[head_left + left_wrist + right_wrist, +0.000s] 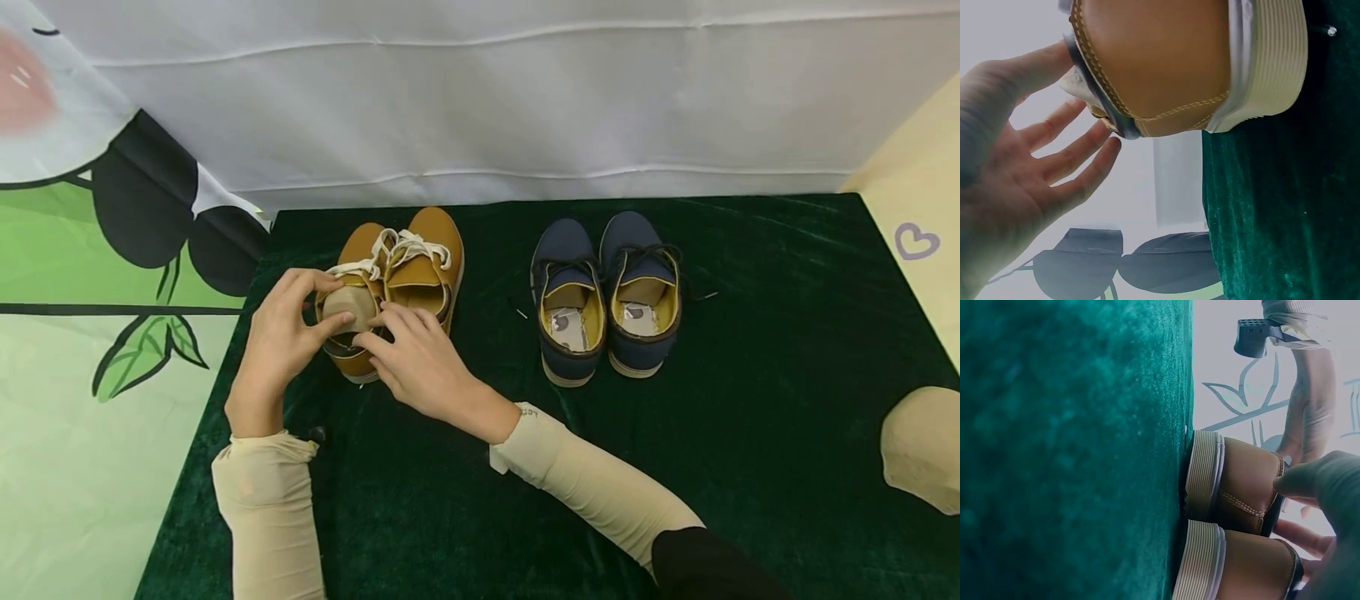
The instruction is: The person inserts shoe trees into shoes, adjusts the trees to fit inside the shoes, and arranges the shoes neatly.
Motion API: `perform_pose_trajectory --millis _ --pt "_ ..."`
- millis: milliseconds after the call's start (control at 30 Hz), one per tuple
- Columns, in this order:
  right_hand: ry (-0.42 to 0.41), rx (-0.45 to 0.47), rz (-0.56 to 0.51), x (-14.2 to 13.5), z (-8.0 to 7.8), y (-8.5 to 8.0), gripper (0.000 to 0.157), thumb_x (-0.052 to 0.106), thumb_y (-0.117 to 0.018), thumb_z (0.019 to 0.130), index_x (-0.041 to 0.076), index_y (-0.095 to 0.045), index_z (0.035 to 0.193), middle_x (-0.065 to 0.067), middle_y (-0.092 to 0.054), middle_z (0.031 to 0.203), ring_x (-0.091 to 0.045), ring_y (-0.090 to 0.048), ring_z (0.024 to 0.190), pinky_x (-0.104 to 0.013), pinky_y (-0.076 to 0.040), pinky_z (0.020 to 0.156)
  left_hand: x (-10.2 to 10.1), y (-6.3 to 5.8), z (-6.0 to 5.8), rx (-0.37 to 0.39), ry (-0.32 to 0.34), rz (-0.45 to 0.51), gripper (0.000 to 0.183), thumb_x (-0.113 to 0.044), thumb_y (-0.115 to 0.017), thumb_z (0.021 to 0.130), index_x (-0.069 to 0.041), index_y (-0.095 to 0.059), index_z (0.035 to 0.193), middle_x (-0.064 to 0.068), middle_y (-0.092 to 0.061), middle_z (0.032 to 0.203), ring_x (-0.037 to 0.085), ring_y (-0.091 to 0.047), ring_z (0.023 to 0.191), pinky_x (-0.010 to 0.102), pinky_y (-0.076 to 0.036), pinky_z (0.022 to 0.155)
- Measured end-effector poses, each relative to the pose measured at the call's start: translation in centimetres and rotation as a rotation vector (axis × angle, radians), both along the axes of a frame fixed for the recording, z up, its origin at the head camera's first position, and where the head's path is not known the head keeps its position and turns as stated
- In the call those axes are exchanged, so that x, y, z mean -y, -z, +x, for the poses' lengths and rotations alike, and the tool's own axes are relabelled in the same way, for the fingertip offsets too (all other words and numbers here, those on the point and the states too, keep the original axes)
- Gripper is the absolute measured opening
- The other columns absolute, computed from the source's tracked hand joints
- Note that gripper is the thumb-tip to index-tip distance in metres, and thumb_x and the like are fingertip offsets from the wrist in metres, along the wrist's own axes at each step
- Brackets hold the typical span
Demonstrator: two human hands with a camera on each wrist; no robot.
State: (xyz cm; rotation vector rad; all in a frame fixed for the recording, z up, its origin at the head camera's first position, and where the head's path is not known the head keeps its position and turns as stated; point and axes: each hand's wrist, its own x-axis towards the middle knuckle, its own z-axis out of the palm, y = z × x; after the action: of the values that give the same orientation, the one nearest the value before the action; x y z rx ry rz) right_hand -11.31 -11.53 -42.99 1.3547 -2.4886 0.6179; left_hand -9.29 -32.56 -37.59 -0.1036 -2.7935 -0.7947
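A pair of tan lace-up shoes with white laces stands with toes pointing away from me. In the opening of the left tan shoe (351,357) sits a beige paper wad (351,307). My left hand (281,337) holds this wad between thumb and fingers from the left side. From the right, my right hand (420,358) pinches the same shoe's collar, thumb at the heel rim and fingers toward the right tan shoe (435,250). In the left wrist view, the left fingers (1079,159) reach past the collar; the wad is mostly hidden there.
Right of the tan pair stands a navy pair, the left navy shoe (567,358) and the right navy shoe (637,354), with dark laces. A larger beige wad (926,450) lies at the right edge. A dark green cloth (450,500) covers the table, with a white curtain (525,100) behind.
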Motion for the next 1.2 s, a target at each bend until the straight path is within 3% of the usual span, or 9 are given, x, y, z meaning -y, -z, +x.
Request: perform_pose_trajectory --millis 567,767,1000,1200 --pt "-0.023 0.023 -0.033 -0.1 -0.1 -0.2 0.030 0.027 -0.062 0.105 0.026 -0.067 0.135 0.000 -0.062 0.139 -0.028 -0.047 0.148 -0.044 -0.041 0.118 0.5 0.8 -0.5 -0.006 -0.053 -0.021 0.038 -0.017 -0.086 0.088 -0.008 -0.067 0.119 0.014 -0.060 0.132 0.036 -0.057 0.117 0.048 -0.045 0.091" --pt "-0.022 0.028 -0.028 -0.2 -0.1 -0.2 0.030 0.028 -0.062 0.105 0.026 -0.067 0.135 0.000 -0.062 0.138 -0.028 -0.046 0.148 -0.044 -0.041 0.118 0.5 0.9 -0.7 -0.007 -0.071 -0.010 0.041 -0.017 -0.086 0.088 -0.008 -0.066 0.122 0.015 -0.061 0.129 0.037 -0.057 0.117 0.049 -0.045 0.092" --pt "-0.022 0.022 -0.027 -0.2 -0.1 -0.2 0.030 0.027 -0.062 0.105 0.026 -0.067 0.135 0.000 -0.061 0.139 -0.028 -0.046 0.149 -0.044 -0.040 0.118 0.4 0.7 -1.1 0.007 -0.079 -0.029 0.055 -0.017 -0.086 0.087 -0.012 -0.062 0.136 0.016 -0.062 0.129 0.039 -0.055 0.121 0.060 -0.043 0.099" --pt "-0.027 0.030 -0.025 -0.2 -0.1 -0.2 0.030 0.027 -0.062 0.105 0.026 -0.066 0.135 0.000 -0.061 0.139 -0.028 -0.045 0.149 -0.044 -0.040 0.119 0.3 0.7 -1.3 0.033 -0.084 -0.076 0.053 -0.017 -0.084 0.089 -0.012 -0.064 0.138 0.020 -0.060 0.130 0.041 -0.053 0.119 0.062 -0.042 0.097"
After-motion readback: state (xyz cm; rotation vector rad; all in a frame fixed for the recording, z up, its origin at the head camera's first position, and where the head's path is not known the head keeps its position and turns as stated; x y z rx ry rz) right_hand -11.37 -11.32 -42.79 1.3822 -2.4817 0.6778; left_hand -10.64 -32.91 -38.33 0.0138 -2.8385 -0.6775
